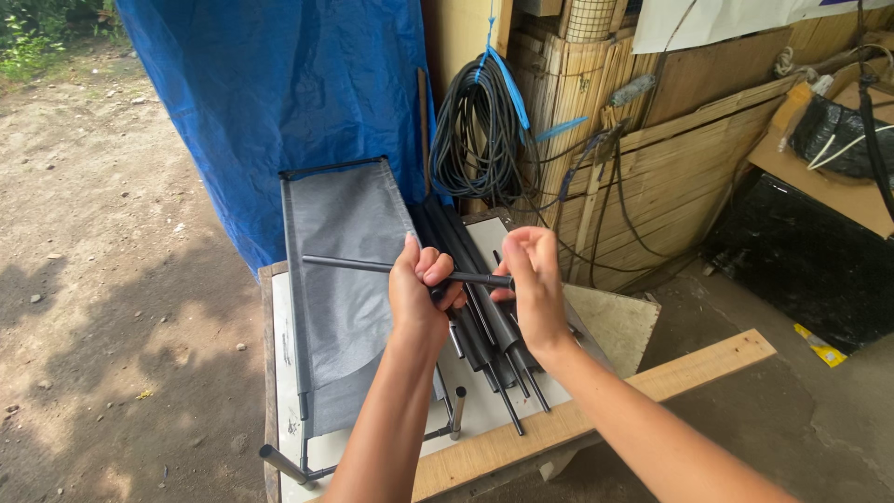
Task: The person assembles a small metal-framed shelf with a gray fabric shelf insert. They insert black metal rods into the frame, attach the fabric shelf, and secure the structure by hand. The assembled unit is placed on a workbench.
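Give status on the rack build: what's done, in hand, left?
Done: one grey fabric panel sits on its frame on the table. In hand: left hand and right hand hold one black rod level. Left: a bundle of loose tubes lies unassembled.

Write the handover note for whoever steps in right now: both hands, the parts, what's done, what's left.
Left hand: closed around a thin black rod, held level above the table.
Right hand: fingers pinch the same rod's right end.
Parts: grey fabric panel in its black frame lies flat on the table; a bundle of black tubes lies beside it, under the hands.
Done: one rod is lifted clear of the bundle.
Left: the rod is joined to nothing; the other tubes lie loose.
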